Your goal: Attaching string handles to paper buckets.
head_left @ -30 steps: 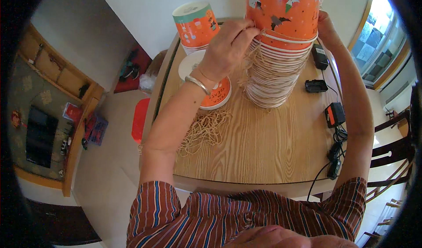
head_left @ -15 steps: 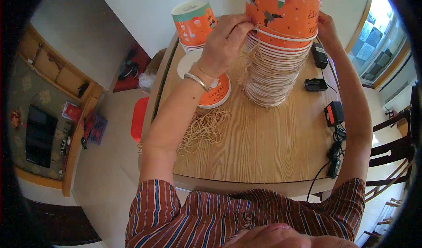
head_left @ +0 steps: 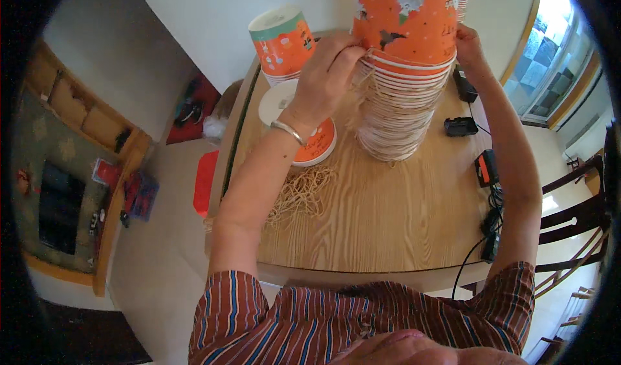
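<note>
A tall stack of nested paper buckets (head_left: pixel 398 116) stands upside down on the table, its orange printed top bucket (head_left: pixel 411 32) torn and scuffed in places. Thin tan cord (head_left: pixel 414 64) runs across the front of this bucket just above its white rim. At the rim's left side my left hand (head_left: pixel 328 74) is closed, pinching the cord. My right hand (head_left: pixel 471 48) is closed at the right side, where the cord ends; its fingertips are partly hidden by the stack. More tan strands (head_left: pixel 363 84) hang along the stack's left side.
A loose heap of tan cord (head_left: pixel 301 193) lies below an orange disc (head_left: pixel 321 145) and a white disc (head_left: pixel 275 100). Behind them stands a shorter stack of orange-and-green buckets (head_left: pixel 283 45). Black adapters (head_left: pixel 486 169) and cables line the table's right edge; a dark chair (head_left: pixel 572 226) stands beyond.
Both hands stay at the bucket rim, with the cord between them now lying across the front of the top bucket. The view has shifted slightly, and the stack appears a little further left.
</note>
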Action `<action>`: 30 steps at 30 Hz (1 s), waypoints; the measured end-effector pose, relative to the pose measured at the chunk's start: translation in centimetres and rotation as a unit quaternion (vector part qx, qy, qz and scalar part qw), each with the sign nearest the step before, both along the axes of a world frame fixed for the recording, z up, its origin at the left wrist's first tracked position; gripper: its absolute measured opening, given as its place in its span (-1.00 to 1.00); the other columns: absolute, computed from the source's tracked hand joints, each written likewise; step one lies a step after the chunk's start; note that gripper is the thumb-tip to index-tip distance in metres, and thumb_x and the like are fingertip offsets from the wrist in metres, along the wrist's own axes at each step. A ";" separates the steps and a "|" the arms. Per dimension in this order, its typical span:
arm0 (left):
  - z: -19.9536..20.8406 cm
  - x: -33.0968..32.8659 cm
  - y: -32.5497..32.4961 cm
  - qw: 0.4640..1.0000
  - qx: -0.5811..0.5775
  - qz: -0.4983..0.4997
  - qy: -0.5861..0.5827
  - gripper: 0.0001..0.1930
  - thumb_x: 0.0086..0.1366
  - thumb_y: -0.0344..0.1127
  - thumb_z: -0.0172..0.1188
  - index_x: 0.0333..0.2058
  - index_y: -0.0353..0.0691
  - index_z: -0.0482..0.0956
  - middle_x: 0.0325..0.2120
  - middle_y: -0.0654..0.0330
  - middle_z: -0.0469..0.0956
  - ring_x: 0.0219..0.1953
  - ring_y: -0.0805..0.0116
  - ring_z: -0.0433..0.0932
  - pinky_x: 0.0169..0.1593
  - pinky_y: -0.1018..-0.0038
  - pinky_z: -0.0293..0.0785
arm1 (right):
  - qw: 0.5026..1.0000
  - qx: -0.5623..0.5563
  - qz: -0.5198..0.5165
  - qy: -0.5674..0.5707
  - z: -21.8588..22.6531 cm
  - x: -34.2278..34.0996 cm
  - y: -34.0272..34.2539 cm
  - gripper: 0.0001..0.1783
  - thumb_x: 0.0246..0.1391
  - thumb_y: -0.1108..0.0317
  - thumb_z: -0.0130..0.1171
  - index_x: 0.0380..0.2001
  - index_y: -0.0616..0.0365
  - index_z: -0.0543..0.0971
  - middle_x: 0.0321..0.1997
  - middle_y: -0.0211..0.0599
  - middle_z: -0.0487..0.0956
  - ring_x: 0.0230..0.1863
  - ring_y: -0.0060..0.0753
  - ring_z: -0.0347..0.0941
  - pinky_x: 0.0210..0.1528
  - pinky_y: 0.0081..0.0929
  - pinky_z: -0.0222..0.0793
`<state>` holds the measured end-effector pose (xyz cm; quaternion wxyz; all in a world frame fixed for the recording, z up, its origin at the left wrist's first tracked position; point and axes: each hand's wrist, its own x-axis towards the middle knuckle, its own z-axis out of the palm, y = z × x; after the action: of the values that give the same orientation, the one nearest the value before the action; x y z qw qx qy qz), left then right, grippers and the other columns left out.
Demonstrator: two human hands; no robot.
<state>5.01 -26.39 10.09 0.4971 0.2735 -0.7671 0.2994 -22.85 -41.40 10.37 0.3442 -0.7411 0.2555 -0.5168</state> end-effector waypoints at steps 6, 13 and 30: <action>-0.5 0.0 0.3 1.000 0.022 0.011 0.010 -0.70 0.03 -0.64 0.25 -0.23 -0.27 0.51 -0.20 0.10 0.53 -0.17 0.10 0.54 -0.12 0.32 0.51 | 1.000 -0.021 -0.001 0.005 -0.6 -0.4 -1.3 -0.68 0.23 0.45 0.00 0.02 0.20 0.57 -0.09 -0.39 0.64 -0.09 -0.58 0.49 0.02 -0.52 0.40; -1.1 0.2 1.4 0.998 0.054 -0.003 0.026 -0.74 0.08 -0.61 0.26 -0.23 -0.27 0.51 -0.19 0.08 0.54 -0.17 0.10 0.55 -0.10 0.31 0.51 | 0.996 -0.061 -0.030 0.064 -0.2 -0.2 -0.8 -0.66 0.16 0.51 0.01 0.00 0.22 0.55 -0.11 -0.32 0.65 -0.13 -0.52 0.51 -0.02 -0.51 0.42; -2.5 -2.2 4.7 0.998 0.065 0.018 0.008 -0.67 0.06 -0.50 0.29 -0.16 -0.28 0.51 -0.17 0.08 0.46 -0.09 0.07 0.46 -0.05 0.27 0.43 | 0.873 -0.425 -0.088 0.223 1.0 1.4 17.2 -0.58 -0.21 0.65 0.10 -0.15 0.20 0.50 -0.16 -0.13 0.43 -0.10 -0.02 0.38 -0.07 -0.20 0.35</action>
<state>2.81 -21.65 7.58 0.4792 0.3213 -0.7760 0.2549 -21.42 -24.18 11.38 -0.1173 -0.8858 0.1457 -0.4247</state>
